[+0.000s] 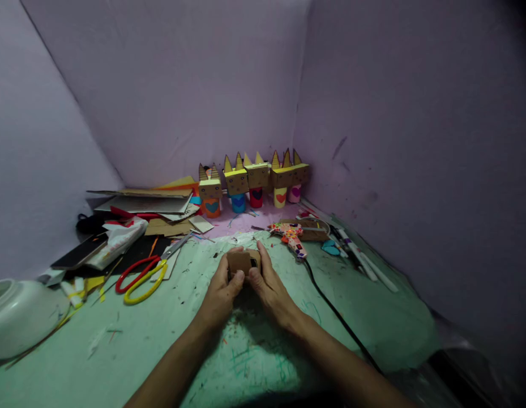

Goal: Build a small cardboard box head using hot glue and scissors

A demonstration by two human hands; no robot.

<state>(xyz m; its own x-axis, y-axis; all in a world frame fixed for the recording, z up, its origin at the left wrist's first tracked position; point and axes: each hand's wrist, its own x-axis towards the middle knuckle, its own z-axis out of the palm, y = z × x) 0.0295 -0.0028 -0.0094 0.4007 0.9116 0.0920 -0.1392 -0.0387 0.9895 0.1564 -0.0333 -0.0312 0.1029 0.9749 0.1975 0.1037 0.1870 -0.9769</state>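
Between my two hands is a small brown cardboard box (239, 262), held just above the table in the middle of the view. My left hand (223, 280) wraps its left side, thumb across the near face. On the opposite side my right hand (266, 283) grips it, thumb pressed near a dark gap in the cardboard. The fingers behind the box are partly hidden. A patterned hot glue gun (293, 238) lies beyond my right hand, its black cord running toward the table's front. Scissors (150, 277) with red and yellow handles rest to the left.
Several cardboard animal figures (236, 184) with pointed ears and hearts stand along the back wall. Cardboard sheets (148, 203) and scraps pile up at the left, behind a white rounded pot (27, 320). White glue sticks (367, 260) lie at the right. Walls enclose the table (161, 340).
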